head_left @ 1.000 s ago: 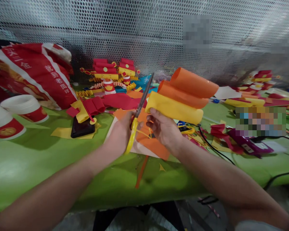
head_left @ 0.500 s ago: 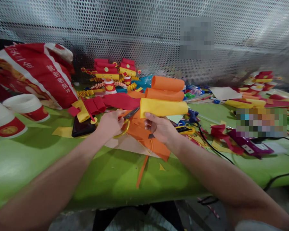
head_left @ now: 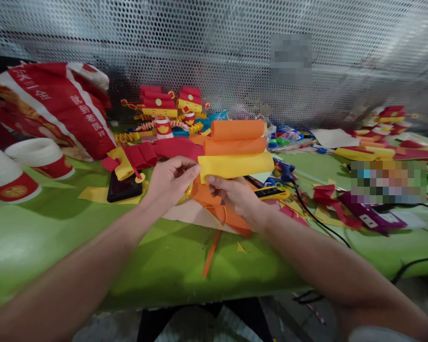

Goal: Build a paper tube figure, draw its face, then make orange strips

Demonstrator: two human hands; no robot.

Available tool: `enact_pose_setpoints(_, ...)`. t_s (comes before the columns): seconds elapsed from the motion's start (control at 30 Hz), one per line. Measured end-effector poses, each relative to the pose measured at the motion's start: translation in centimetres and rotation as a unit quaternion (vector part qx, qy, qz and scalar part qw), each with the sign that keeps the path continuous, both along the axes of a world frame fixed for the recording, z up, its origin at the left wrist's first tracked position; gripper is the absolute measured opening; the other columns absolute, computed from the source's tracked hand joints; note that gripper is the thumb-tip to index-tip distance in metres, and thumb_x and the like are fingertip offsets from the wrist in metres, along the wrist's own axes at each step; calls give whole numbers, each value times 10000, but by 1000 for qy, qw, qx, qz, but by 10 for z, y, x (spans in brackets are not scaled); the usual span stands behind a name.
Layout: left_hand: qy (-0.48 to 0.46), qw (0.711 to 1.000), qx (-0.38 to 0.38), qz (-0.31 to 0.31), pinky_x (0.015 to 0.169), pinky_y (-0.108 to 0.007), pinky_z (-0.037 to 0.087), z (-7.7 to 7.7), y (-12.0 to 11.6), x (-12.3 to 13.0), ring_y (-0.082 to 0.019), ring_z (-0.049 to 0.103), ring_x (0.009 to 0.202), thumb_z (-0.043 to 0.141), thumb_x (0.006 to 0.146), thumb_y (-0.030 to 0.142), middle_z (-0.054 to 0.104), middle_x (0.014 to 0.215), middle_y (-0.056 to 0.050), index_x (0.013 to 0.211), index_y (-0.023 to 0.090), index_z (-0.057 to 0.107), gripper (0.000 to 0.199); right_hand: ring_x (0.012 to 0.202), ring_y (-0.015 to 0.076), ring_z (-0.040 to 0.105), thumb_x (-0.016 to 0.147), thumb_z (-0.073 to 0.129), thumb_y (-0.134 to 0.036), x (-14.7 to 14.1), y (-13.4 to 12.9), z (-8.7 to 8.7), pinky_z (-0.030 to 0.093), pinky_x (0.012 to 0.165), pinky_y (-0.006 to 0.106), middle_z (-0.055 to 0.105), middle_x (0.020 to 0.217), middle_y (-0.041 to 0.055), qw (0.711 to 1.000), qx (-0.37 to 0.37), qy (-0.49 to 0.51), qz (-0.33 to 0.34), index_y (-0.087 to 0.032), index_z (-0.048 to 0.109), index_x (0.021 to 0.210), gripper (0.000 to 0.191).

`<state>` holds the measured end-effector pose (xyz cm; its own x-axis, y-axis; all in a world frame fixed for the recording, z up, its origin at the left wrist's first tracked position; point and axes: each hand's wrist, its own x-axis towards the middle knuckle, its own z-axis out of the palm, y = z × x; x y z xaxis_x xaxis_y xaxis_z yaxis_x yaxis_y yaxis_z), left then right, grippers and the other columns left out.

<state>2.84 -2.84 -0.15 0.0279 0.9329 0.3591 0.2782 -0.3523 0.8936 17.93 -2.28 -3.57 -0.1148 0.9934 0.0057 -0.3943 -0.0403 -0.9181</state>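
Observation:
My right hand (head_left: 237, 194) grips a rolled yellow paper tube (head_left: 235, 165) from below, thumb on its front. Two orange paper rolls (head_left: 238, 129) are stacked above and behind the yellow one, and they appear joined to it. My left hand (head_left: 171, 183) is closed, with thumb and fingers on the left end of the yellow roll. Below that hand shows part of a yellow scissors handle (head_left: 186, 195); the blades are hidden. Orange paper scraps (head_left: 231, 216) lie under both hands.
Finished paper figures (head_left: 159, 102) stand at the back against a perforated metal wall (head_left: 214, 47). White-and-red paper cups (head_left: 39, 159) and a red bag (head_left: 57, 104) are on the left. A dark phone (head_left: 124, 187), a box cutter (head_left: 271, 192), a purple tool (head_left: 367, 213) and a black cable (head_left: 317, 218) lie on the green table.
My left hand has let go of the scissors and moved right onto the end of the yellow roll. The stacked rolls have shifted slightly left and down in my right hand.

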Motion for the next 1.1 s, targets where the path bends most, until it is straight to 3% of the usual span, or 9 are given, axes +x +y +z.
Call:
enact_pose_setpoints(0.17,-5,1000,-17,-18,511,-218,392,-1,1,2,-97,499,545,674,675,305,623,616,23,675,190,681,115,479,72,453,471,821,-325,-2,0,-2,380,457,251,551,582,-63,1000,11,-27,-12,-199,583,680,341)
enact_pose_setpoints(0.3,-46,998,-31,7,413,-215,300,-2,5,-1,-69,389,428,681,666,305,530,501,48,635,193,664,118,524,82,488,491,810,-358,2,0,1,382,457,245,570,658,-54,1000,22,-22,-6,-215,569,727,367)
enact_pose_setpoints(0.4,-60,997,-31,33,391,-220,272,-2,10,-8,-59,336,382,665,671,323,476,459,61,654,201,661,124,564,88,513,525,789,-424,10,2,6,393,473,253,572,748,-49,997,36,-1,-62,-237,549,782,399)
enact_pose_setpoints(0.6,-33,997,-58,49,410,-240,319,0,17,-19,-85,410,373,662,672,336,471,436,58,675,215,641,123,685,97,553,605,717,-490,19,6,13,424,488,230,557,928,-43,975,112,-18,-192,-272,461,825,401)
enact_pose_setpoints(0.7,-69,995,-77,13,380,-228,310,2,16,-20,-81,430,342,663,688,310,476,413,67,655,216,578,131,726,111,576,606,714,-495,18,6,12,438,492,225,547,906,-37,972,115,-31,-203,-262,426,794,415)
enact_pose_setpoints(0.8,-134,984,-108,-49,359,-210,328,4,14,-19,-78,477,329,652,724,276,460,412,94,667,225,505,166,642,88,578,578,741,-499,18,7,11,442,482,221,536,883,-52,971,107,-19,-215,-267,419,814,461)
enact_pose_setpoints(0.87,-166,974,-128,-80,407,-213,409,5,14,-19,-88,552,385,647,744,250,508,450,93,684,222,488,172,605,85,577,566,749,-514,19,8,11,440,475,218,547,829,-57,975,96,-22,-199,-258,443,798,462)
enact_pose_setpoints(0.97,-204,967,-116,-103,634,-270,534,6,15,-18,-98,640,543,631,758,173,619,580,69,680,203,520,139,606,97,580,577,737,-545,22,9,11,452,494,224,568,728,-48,983,86,-35,-158,-235,523,756,417)
enact_pose_setpoints(1.1,-241,960,-97,-109,755,-294,536,2,18,-18,-112,667,667,618,759,137,683,674,46,677,193,590,103,653,109,592,594,733,-535,25,11,10,474,549,243,590,719,-39,985,96,-35,-138,-234,595,740,362)
